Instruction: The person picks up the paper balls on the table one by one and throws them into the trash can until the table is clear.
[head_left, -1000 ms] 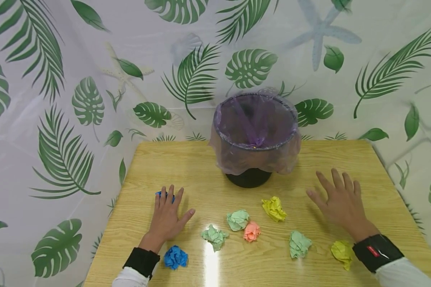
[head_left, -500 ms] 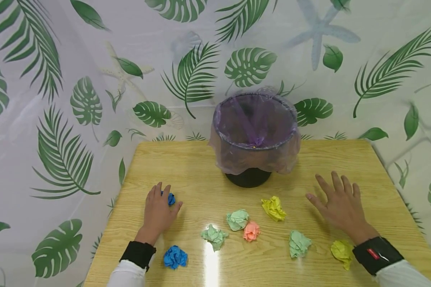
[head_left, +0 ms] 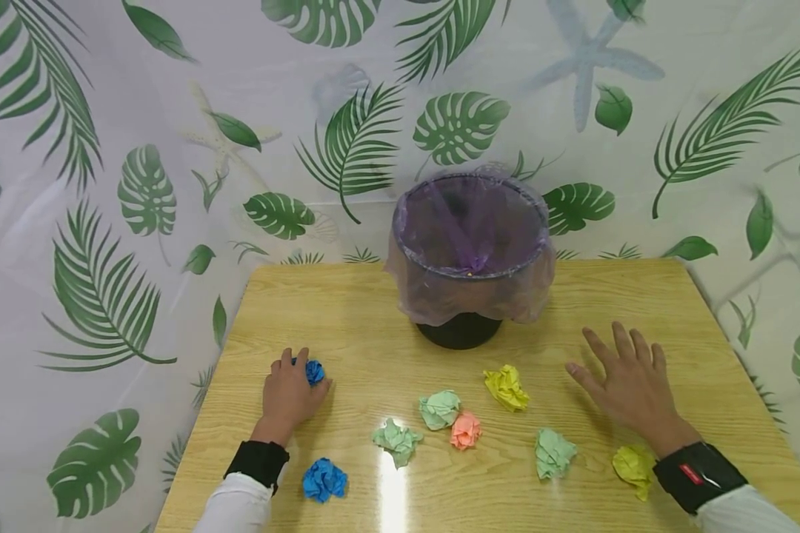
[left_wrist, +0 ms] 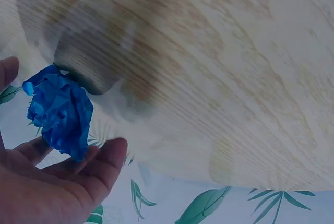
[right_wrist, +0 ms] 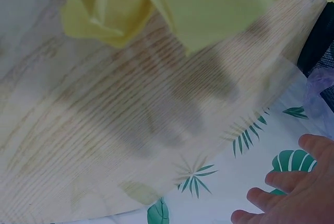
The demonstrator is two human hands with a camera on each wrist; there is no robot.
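Left hand (head_left: 292, 389), 9 o'clock: fingers parted around a blue paper ball (head_left: 315, 372). Right hand (head_left: 633, 389), 3 o'clock: fingers spread. Seven more paper balls (head_left: 324, 480) lie ungathered outside the bin (head_left: 458, 331).

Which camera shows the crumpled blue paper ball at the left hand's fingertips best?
The left wrist view. There the crumpled blue paper ball looks big, with folds easy to see, next to the left hand. It looks small in the head view, partly covered by that hand. The right wrist view doesn't show it.
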